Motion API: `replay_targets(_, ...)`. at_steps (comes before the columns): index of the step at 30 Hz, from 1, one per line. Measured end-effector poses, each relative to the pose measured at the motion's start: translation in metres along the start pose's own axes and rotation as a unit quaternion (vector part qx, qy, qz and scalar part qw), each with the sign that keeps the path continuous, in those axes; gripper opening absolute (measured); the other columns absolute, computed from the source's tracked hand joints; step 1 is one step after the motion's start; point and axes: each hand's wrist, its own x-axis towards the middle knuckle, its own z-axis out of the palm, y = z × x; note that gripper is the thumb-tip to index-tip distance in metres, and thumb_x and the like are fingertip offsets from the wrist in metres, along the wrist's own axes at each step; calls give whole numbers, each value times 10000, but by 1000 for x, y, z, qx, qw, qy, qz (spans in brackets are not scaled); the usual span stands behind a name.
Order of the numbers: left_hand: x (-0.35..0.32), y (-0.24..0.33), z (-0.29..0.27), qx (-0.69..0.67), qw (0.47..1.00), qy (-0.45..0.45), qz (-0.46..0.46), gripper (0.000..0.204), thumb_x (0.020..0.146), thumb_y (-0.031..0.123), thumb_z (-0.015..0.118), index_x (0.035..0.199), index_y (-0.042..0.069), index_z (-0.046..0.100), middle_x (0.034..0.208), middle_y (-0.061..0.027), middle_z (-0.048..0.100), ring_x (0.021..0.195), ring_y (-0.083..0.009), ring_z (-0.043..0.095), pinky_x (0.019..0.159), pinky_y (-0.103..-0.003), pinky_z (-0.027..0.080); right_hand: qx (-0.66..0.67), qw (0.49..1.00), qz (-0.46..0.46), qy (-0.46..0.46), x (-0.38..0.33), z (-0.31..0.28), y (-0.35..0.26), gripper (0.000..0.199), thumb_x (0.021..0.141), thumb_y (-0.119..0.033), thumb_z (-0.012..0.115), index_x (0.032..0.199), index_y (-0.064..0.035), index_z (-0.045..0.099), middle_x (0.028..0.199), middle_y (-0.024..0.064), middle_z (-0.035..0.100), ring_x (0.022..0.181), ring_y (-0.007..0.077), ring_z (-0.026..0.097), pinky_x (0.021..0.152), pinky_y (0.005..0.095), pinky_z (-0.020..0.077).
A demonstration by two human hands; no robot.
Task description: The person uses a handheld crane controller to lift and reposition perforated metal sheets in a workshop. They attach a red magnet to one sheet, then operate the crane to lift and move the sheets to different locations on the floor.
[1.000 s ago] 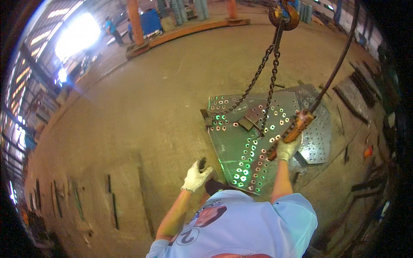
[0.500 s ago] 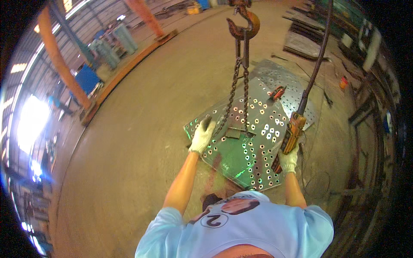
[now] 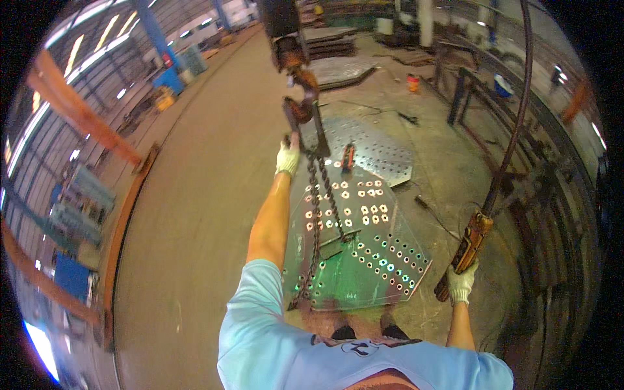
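Steel plate (image 3: 364, 260), perforated w/ rows of round holes, flat-ish on floor (image 3: 195, 214) right ahead of feet, below and between both hands. Roughly fan-shaped: narrow at far end, wide near edge toward shoes (image 3: 364, 331). Long axis runs away from body, leaning slightly left toward hook. Surface dull grey-brown, greenish sheen on near right part; holes glow pale where light comes through.

Rigged by dark chain (image 3: 318, 214): two legs drop from crane hook (image 3: 302, 107), one reaching plate's near-left edge, other a clamp approx mid-plate. Chain looks taut, but can't tell if plate is lifted off floor.

Left hand (image 3: 286, 159), white glove, arm stretched up and forward, closed on chain just under hook – nearer to rigging than right hand. Right hand (image 3: 461, 286), also gloved, low and out to right side, wrapped around orange pendant control (image 3: 469, 244) hanging on thick black cable (image 3: 513, 130). Hands well apart, plate lying between them.

Beyond left hand: second perforated plate (image 3: 377, 149) on floor w/ small red tool (image 3: 348, 156) on it. Farther off, stacked steel sheets (image 3: 338, 68). Right of right hand: dark steel frames (image 3: 552, 195) along wall. Left of left hand: open concrete, orange beams (image 3: 84, 123) at shop edge.
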Motion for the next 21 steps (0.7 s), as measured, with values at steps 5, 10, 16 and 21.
replay_targets(5, 46, -1, 50, -132, 983, -82, 94, 535, 923, 491, 575, 1083, -17, 626, 885, -67, 613, 780, -180, 528, 709, -337, 448, -35, 996, 66, 39, -33, -18, 1, 902, 695, -243, 788, 1426, -83, 283, 1119, 243, 647, 1039, 416, 630, 896, 457, 511)
replay_targets(10, -12, -73, 71, -352, 928, -99, 64, 358, 924, 408, 632, 823, 65, 605, 677, -1, 572, 538, -102, 503, 510, -270, 416, -99, 985, 132, 57, -72, -12, 28, 896, 692, -278, 786, 1412, -64, 297, 1105, 247, 651, 1030, 422, 631, 894, 464, 509)
replay_targets(16, -87, -89, 34, -197, 974, -33, 107, 461, 910, 447, 635, 816, -4, 626, 605, -15, 548, 541, -99, 476, 500, -310, 405, -75, 990, 100, 58, -81, 0, 43, 921, 697, -301, 785, 1424, -42, 284, 1117, 265, 642, 1038, 435, 625, 900, 462, 509)
replay_targets(21, -136, -42, -22, -57, 991, -62, 101, 585, 838, 522, 687, 819, -63, 675, 613, -82, 610, 577, -120, 554, 546, -329, 460, -40, 997, 62, 35, -95, -1, 19, 943, 698, -290, 797, 1439, -55, 263, 1137, 255, 636, 1045, 415, 630, 900, 461, 510)
